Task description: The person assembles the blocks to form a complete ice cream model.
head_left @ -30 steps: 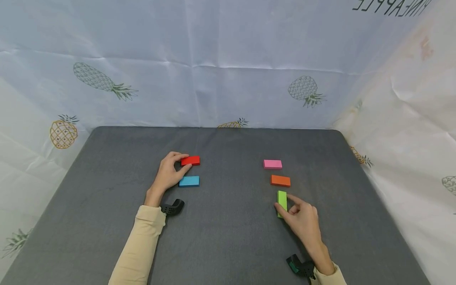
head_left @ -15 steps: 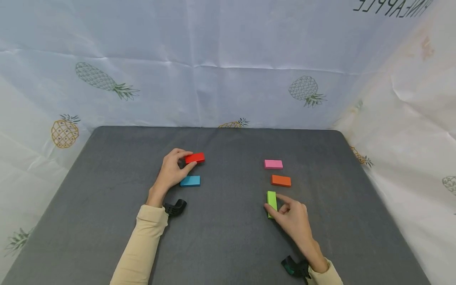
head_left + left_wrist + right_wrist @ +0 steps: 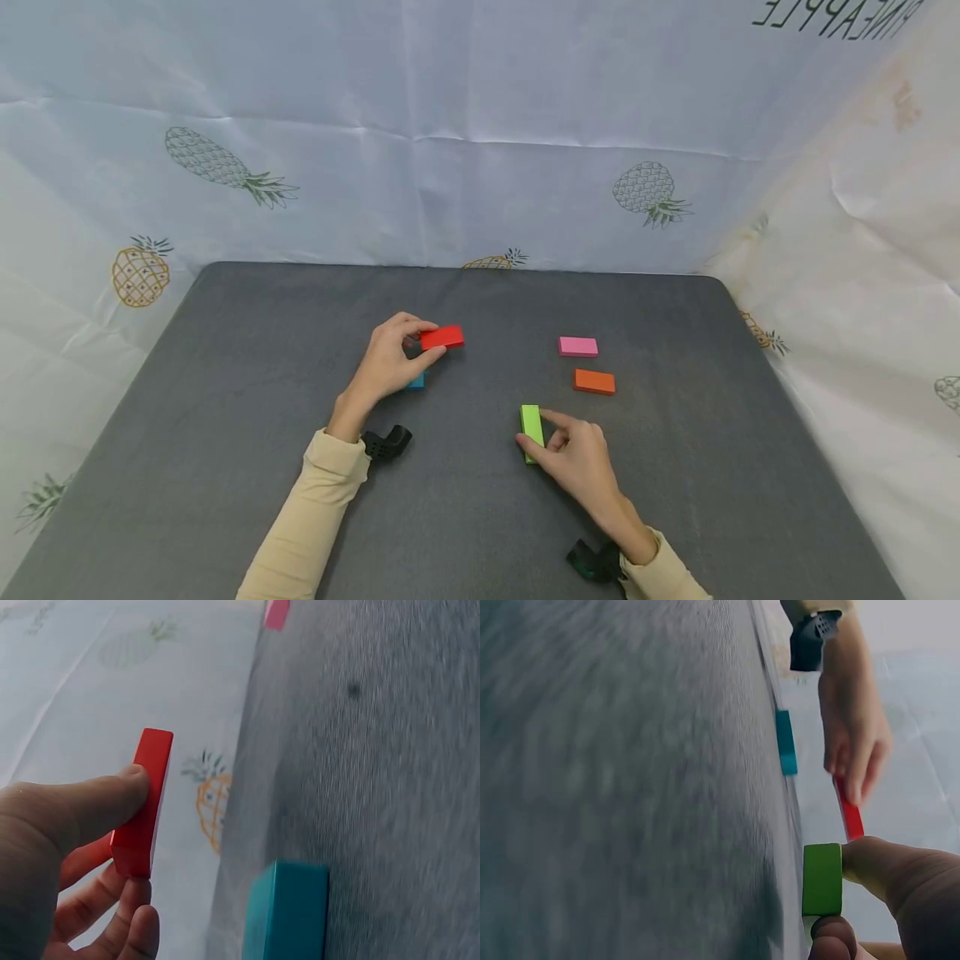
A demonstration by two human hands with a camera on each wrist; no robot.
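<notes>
My left hand [image 3: 390, 358] pinches a red block [image 3: 442, 337] between thumb and fingers. In the left wrist view the red block [image 3: 146, 802] appears raised off the table. A blue block [image 3: 417, 382] lies just below this hand, partly hidden by it in the head view. Nearer the front, my right hand [image 3: 579, 461] pinches a lime green block [image 3: 532, 433] by its long sides, its length pointing away from me. The right wrist view shows the green block [image 3: 822, 880] between thumb and fingers, with the table surface to its left.
A pink block [image 3: 577, 347] and an orange block [image 3: 594, 382] lie on the dark grey table [image 3: 465, 517], right of centre. A white pineapple-print cloth [image 3: 510, 192] hangs behind the table. Each wrist wears a black device.
The left hand has carried the red block to the right, away from above the blue block. The right hand has moved left with the green block. Pink and orange blocks stay put.
</notes>
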